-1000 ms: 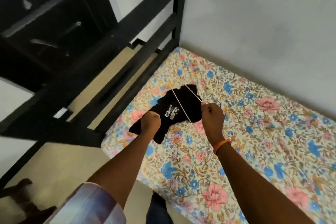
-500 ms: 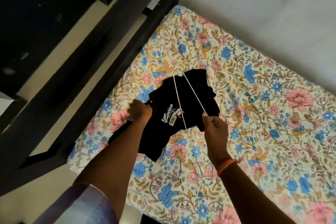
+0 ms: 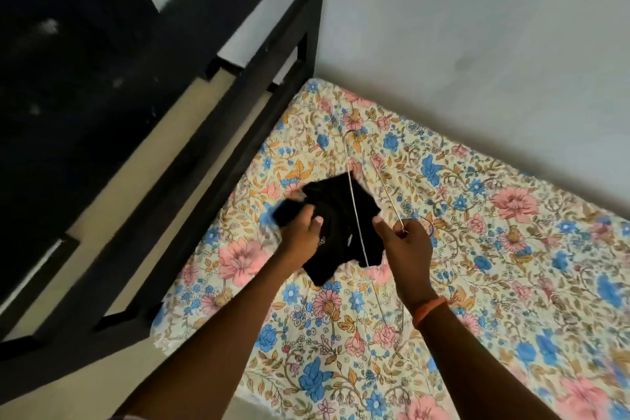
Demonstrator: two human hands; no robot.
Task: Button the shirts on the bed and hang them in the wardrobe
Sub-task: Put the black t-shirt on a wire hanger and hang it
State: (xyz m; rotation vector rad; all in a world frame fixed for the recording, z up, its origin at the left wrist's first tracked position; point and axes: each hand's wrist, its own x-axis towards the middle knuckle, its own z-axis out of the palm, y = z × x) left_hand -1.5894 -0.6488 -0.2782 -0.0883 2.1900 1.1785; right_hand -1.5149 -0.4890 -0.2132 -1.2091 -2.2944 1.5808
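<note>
A small black shirt [image 3: 341, 225] is near the middle of the frame, over the flowery bed sheet [image 3: 477, 266]. It is bunched up, and its long side runs from the upper left down to the lower right, with one corner hanging toward the bottom of the frame. The left hand [image 3: 300, 232] is just left of the middle, and its fingers are curled tight around a bunch of the black cloth. The right hand [image 3: 405, 242] is just right of the shirt. Its fingers pinch a thin wire hanger [image 3: 356, 215]. The wire makes a long, skinny shape that points up toward the top of the frame, and one side of it crosses over the shirt while the other side runs beside it over the sheet. An orange band [image 3: 429, 310] sits on the right wrist. A black bed frame [image 3: 238, 106] runs along the left side of the bed, from the top middle down to the lower left. A pale wall [image 3: 477, 44] fills the upper right.
</note>
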